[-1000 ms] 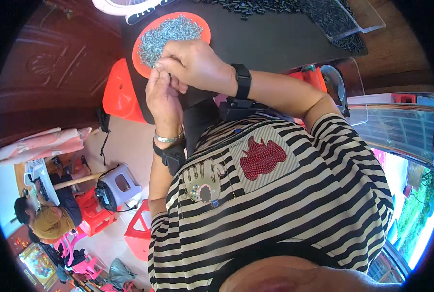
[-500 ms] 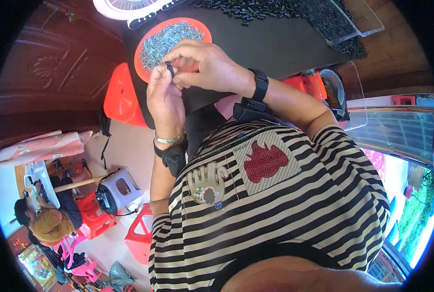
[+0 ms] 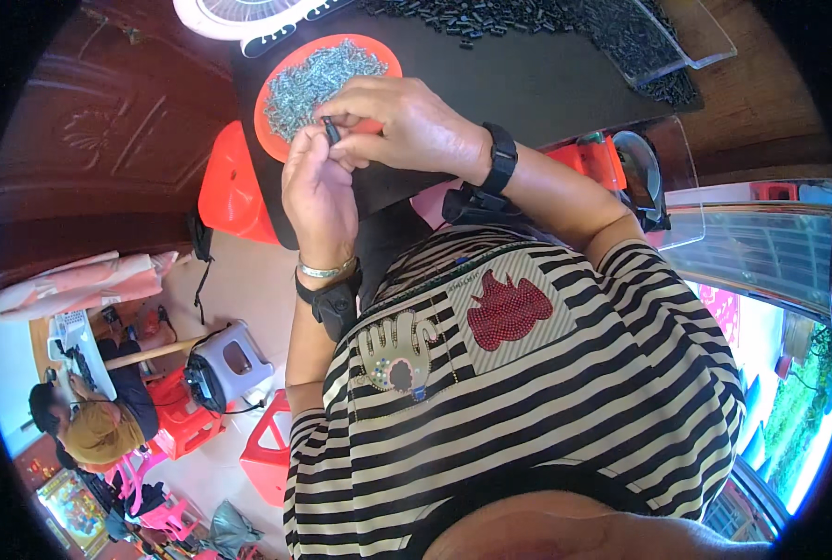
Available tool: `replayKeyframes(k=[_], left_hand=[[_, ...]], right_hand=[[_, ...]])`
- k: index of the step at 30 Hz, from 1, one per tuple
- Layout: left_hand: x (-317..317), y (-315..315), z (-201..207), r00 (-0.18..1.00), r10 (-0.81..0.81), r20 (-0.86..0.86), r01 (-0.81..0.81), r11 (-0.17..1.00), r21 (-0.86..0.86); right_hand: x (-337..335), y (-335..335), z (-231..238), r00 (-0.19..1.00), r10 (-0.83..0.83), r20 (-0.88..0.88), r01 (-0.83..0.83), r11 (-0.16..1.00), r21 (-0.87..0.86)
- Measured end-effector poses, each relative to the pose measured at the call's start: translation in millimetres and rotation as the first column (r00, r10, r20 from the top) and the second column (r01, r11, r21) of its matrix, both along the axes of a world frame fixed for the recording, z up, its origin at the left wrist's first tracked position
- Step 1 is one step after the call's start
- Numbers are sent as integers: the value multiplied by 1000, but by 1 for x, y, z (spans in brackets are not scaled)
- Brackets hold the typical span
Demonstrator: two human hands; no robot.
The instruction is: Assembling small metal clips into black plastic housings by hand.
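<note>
Between my two hands is a small black cylindrical piece (image 3: 331,131), tilted and partly covered by fingers. My left hand (image 3: 319,191) pinches its lower side between thumb and fingers. My right hand (image 3: 399,126) reaches across from the right, its thumb and fingertips closed at the piece's upper end. Just beyond the hands lies a red-orange round tray (image 3: 393,63) heaped with small silvery metal pins (image 3: 318,79). Any metal part inside the black piece is too small to make out.
Black cylindrical pieces (image 3: 491,17) pile along the dark tabletop's (image 3: 519,93) far side, some in a clear plastic bin (image 3: 663,47). A white fan (image 3: 248,19) stands at the far left. Red stools (image 3: 234,187) are left of the table. Another person (image 3: 98,425) sits at lower left.
The black piece has turned slightly and shows more of its length. Both hands stay together near the tray, with small finger shifts.
</note>
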State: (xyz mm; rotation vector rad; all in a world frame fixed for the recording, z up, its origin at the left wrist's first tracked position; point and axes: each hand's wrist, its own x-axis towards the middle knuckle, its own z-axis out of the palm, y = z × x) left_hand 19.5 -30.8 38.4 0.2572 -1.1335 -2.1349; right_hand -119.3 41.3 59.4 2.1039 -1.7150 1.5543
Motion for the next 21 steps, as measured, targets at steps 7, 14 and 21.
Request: replayKeyframes(k=[7,14,21], left_hand=[[4,6,11,999,-44,20,45,999,-14],[6,1,6,993,-105,-58,102,993,-51],[5,5,5,996,-84,-15,83,996,-40]], right_hand=[[-5,-2,-5,991,115,73,-108,990,-92],[-1,0,1,988,128,83,-121,989,-83],[-1,2,0,994,92,59,-88,994,-59]])
